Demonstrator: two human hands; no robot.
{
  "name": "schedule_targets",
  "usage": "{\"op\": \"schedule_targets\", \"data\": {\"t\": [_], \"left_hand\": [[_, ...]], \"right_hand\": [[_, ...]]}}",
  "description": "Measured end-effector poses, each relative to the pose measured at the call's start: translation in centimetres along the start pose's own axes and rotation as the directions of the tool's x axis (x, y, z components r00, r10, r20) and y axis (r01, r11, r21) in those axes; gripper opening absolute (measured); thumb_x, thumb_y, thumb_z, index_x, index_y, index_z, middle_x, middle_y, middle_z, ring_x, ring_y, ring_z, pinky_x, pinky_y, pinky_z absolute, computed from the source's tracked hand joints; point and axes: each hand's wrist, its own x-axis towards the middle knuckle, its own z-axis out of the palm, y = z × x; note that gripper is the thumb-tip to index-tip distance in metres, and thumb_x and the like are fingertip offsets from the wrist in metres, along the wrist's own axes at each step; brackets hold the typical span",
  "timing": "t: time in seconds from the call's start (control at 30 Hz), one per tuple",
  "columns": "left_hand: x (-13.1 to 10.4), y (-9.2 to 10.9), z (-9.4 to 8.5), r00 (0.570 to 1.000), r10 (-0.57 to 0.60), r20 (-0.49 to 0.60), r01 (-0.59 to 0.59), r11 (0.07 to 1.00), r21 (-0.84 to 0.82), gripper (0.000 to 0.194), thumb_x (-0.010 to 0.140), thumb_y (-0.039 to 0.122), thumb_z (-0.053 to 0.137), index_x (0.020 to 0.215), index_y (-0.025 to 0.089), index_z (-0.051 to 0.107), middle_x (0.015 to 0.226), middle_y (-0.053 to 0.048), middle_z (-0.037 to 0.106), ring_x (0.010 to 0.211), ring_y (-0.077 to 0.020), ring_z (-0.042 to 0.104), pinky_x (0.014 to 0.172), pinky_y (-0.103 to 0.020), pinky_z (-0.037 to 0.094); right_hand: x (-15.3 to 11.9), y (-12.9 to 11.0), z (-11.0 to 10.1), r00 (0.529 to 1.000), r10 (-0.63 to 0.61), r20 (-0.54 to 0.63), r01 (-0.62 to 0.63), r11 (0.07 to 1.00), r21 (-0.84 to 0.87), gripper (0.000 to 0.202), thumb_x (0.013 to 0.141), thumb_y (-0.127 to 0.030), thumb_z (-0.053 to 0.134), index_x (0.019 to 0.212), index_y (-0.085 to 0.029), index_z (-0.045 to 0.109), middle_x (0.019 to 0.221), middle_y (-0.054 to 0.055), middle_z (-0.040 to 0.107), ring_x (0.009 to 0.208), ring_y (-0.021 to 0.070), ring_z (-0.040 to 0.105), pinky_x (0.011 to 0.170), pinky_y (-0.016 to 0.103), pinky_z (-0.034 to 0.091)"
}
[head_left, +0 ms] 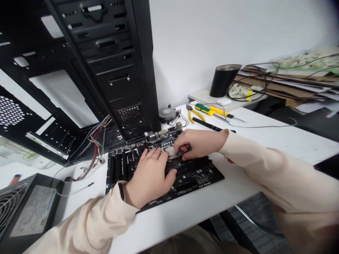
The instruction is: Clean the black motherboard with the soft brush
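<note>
A black motherboard lies flat on the white table. On it sits a silver processor in its socket, partly covered by my fingers. My left hand rests palm down on the board, its fingers stretched out and apart, with the fingertips at the socket's left side. At the socket's right edge is my right hand, fingers curled in and thumb close to them. A small dark part shows between those fingertips, but I cannot make out what it is.
Behind the board stands an open black computer case with loose coloured wires. A power supply lies at left. A cooler, pliers, screwdrivers, a black pen and a black cup are at the back.
</note>
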Motion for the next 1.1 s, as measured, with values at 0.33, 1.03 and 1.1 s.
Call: {"op": "schedule_targets", "data": {"t": [0.33, 1.03, 1.1], "left_hand": [[-0.1, -0.1, 0.1, 1.000, -0.020, 0.000, 0.020, 0.998, -0.057, 0.059, 0.086, 0.030, 0.051, 0.138, 0.006, 0.035, 0.133, -0.018, 0.053, 0.125, -0.0291, 0.047, 0.110, -0.049, 0.030], [0.1, -0.3, 0.4, 0.998, -0.068, 0.015, 0.069, 0.989, -0.133, 0.077, 0.086, 0.031, 0.049, 0.145, -0.001, 0.012, 0.134, -0.024, 0.050, 0.127, -0.0285, 0.046, 0.112, -0.048, 0.025], [0.1, -0.4, 0.5, 0.996, -0.084, 0.008, 0.084, 0.984, -0.157, 0.077, 0.087, 0.031, 0.048, 0.145, -0.001, 0.009, 0.134, -0.023, 0.050, 0.129, -0.0273, 0.045, 0.113, -0.049, 0.024]], "right_hand": [[-1.7, 1.8, -2.0, 0.788, 0.026, -0.615, -0.106, 0.990, -0.093, 0.025, 0.083, -0.039, 0.052, 0.079, -0.019, 0.067, 0.076, 0.004, 0.068, 0.069, 0.0141, 0.060, 0.068, 0.028, 0.045], [-4.9, 5.8, -5.1, 0.703, 0.706, -0.089, -0.711, 0.700, -0.065, 0.030, 0.073, -0.041, 0.063, 0.054, -0.019, 0.055, 0.050, 0.002, 0.054, 0.048, 0.0152, 0.050, 0.052, 0.031, 0.035], [-5.3, 4.6, -5.5, 0.696, 0.709, -0.111, -0.697, 0.705, 0.133, 0.027, 0.077, -0.040, 0.059, 0.059, -0.020, 0.053, 0.045, -0.001, 0.049, 0.042, 0.0134, 0.047, 0.047, 0.029, 0.034]]}}
